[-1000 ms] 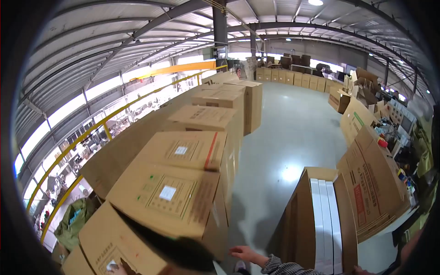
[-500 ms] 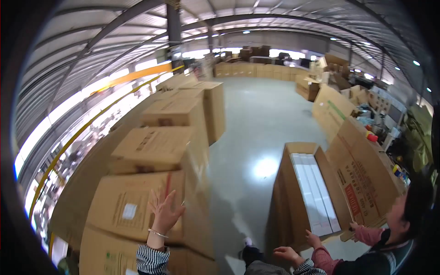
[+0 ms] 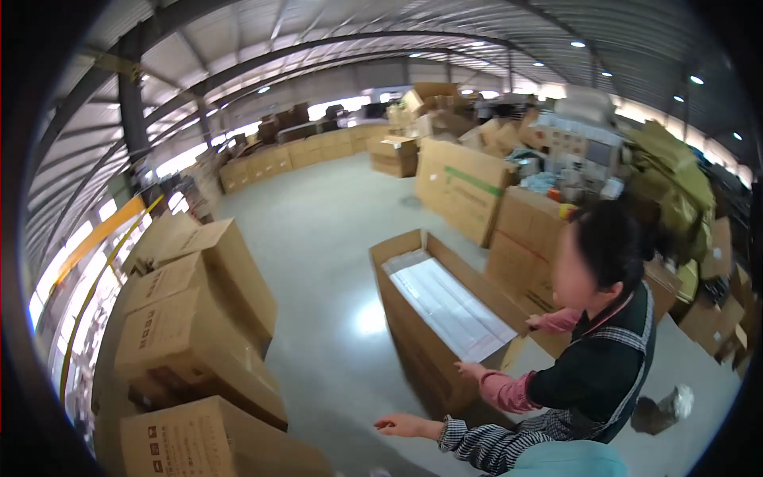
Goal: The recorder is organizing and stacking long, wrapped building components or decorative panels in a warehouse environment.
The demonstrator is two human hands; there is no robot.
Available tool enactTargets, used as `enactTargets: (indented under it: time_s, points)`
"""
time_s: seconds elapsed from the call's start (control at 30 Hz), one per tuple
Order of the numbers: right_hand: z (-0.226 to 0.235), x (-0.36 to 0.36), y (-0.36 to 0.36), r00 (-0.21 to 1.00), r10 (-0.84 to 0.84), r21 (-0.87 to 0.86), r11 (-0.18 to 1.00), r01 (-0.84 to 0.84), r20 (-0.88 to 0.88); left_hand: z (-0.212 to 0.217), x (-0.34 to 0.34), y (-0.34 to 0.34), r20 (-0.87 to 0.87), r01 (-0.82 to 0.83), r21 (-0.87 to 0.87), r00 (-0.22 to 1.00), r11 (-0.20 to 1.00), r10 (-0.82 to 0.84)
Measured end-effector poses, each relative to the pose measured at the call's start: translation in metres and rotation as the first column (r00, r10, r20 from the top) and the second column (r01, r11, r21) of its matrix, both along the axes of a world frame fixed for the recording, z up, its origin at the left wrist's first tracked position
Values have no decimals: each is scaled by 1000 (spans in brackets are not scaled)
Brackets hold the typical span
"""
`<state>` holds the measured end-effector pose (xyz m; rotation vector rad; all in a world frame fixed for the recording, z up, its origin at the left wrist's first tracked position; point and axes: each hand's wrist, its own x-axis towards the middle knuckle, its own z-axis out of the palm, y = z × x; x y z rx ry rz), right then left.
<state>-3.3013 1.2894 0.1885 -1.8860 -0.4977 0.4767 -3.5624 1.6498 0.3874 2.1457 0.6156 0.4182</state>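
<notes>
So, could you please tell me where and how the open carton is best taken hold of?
Probably by the rim of the carton's far end wall, from the side opposite the co-worker: the top is open, that rim looks free and rises above the white panels, while the co-worker's hands are at the near end.

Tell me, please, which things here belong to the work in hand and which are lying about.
In hand, apparently: open carton; white slabs inside; co-worker's hands; right hand nearby.
Lying about: green-striped cardboard; olive sheeting; far cartons.
</notes>
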Motion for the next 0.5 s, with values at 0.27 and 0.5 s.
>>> enactTargets:
  time_s: [0.27, 0.5]
  points:
    - [-4, 284, 121, 966, 118, -84, 987, -140, -230, -38, 315, 79, 176, 91, -224, 983, 970, -52]
    - [34, 561, 154, 972, -206, 20, 978, 210, -116, -4, 597, 121, 314, 295, -85, 914, 952, -256]
